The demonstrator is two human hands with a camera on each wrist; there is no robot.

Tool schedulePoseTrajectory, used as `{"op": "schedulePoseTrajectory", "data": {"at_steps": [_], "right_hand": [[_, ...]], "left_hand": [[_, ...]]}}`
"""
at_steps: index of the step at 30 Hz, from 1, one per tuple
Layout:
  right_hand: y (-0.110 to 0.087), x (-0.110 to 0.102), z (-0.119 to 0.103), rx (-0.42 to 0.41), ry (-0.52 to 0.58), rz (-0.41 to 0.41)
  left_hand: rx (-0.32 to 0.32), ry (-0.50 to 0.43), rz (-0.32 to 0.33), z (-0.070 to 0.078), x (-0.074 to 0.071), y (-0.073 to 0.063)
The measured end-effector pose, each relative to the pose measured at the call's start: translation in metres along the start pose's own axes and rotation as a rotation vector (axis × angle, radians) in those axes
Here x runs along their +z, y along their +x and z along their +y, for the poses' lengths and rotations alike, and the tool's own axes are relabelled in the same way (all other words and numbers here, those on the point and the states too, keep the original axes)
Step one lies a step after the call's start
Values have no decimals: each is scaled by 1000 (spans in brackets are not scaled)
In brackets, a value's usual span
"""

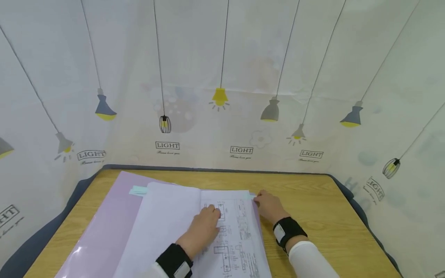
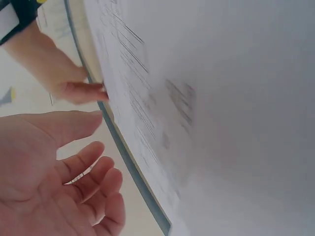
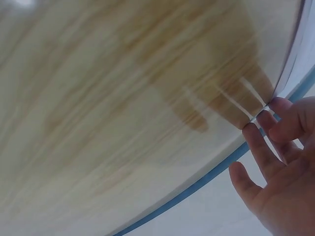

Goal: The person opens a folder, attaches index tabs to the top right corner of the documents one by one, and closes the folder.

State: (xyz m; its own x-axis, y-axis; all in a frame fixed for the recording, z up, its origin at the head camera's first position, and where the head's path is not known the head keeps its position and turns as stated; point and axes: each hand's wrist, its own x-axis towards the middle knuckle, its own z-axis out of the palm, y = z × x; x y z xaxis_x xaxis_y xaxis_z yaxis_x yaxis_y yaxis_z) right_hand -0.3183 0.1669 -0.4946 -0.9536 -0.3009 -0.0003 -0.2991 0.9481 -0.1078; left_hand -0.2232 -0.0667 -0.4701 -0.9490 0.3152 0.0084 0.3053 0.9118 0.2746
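Observation:
A bound set of printed pages lies open on a purple folder (image 1: 101, 227). Its left page (image 1: 167, 224) looks blank, while the right page (image 1: 243, 247) carries line drawings and text. My left hand (image 1: 203, 227) is over the right page near the fold, fingers loosely bent and nothing in its palm in the left wrist view. At the top right corner of the pages is my right hand (image 1: 272, 206). In the right wrist view, the right hand's fingertips (image 3: 250, 132) meet the tabletop right beside the folder's edge (image 3: 290, 54), with the thumb bent in front of the fingers.
Pale green tabs (image 1: 138, 190) stick out at the left page's upper edge. The wood-grain table (image 1: 333, 224) has a dark edging (image 1: 215, 170). Behind it hangs a light cloth (image 1: 194, 58) printed with lamps. A black band is on each wrist.

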Motion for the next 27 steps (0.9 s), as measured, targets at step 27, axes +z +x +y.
{"op": "schedulePoseTrajectory", "data": {"at_steps": [27], "right_hand": [[3, -12, -4, 81, 82, -93]], "left_hand": [[122, 128, -26, 46, 42, 72]]}}
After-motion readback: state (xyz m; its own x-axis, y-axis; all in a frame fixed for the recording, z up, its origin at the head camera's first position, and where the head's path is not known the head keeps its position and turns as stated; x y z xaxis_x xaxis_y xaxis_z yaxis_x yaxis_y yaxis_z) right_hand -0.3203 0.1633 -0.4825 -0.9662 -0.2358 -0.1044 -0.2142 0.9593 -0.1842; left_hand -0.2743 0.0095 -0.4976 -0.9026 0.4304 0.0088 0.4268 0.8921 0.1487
